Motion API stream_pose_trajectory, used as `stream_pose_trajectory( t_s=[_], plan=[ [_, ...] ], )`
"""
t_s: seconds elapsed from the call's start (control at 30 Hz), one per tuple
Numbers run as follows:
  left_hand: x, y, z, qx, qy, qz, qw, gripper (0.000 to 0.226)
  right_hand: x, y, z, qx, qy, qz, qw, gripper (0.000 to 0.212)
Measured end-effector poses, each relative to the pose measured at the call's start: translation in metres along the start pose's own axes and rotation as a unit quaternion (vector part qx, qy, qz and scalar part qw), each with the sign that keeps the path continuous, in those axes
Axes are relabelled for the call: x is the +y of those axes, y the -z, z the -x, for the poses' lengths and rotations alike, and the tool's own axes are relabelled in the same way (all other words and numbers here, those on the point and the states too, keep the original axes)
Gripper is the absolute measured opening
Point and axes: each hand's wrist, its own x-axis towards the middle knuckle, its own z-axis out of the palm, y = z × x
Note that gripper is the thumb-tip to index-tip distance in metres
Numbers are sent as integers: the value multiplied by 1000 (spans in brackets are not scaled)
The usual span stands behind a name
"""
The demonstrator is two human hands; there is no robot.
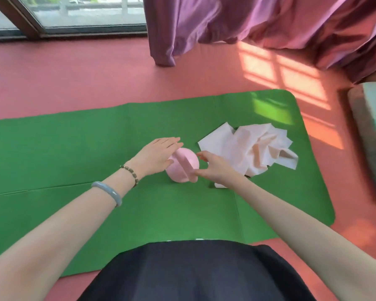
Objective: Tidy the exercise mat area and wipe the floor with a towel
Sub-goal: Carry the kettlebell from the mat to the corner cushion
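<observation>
I am watching a pink bundle sitting near the middle of the green mat, with a loose flap running across its top. The left hand is lying over its upper left side, fingers straight and together, so that grip is released. The right hand is curving against the bundle's right side, thumb touching the flap's lower end and fingers spread above. I cannot tell whether that grip is pinching the flap or only touching it.

Just beside the right hand, a crumpled white towel is lying on the mat's right part, one corner passing under the wrist. A beaded bracelet and a grey-blue bangle are circling the left forearm. The mat is lying on a reddish floor, where sunlight is falling at the right. A pale cushion is resting at the right edge. A purple curtain is hanging to the floor beside a window.
</observation>
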Motion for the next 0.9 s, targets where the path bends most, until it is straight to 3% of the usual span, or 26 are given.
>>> stream_pose_trajectory(
  t_s=[0.1, 0.2, 0.3, 0.43, 0.57, 0.77, 0.9],
  plan=[
    [-14, -21, -19, 27, -21, -5, 999, 53, 9, -22, -25, -25, -6, 16, 1000, 60],
    [-19, -39, -32, 72, -69, -14, 995, 32, 13, -41, -38, -18, -6, 20, 1000, 22],
    [-20, -43, -40, 92, -101, -45, 990, 15, 15, -52, -43, -6, -3, -16, 1000, 27],
    [-16, -32, -43, 41, -95, -51, 993, 13, 14, -52, -38, -3, -6, -33, 999, 27],
    [-3, -25, -27, -32, -22, 32, 999, 23, 16, -33, -22, 29, -8, -37, 999, 6],
    [37, 64, 8, -36, -7, 87, 996, 16, -25, 29, 44, 58, 4, -53, 997, 22],
    [81, 164, 43, -25, -11, 74, 997, 20, -75, 89, 122, 79, 6, -62, 995, 8]
  ],
)
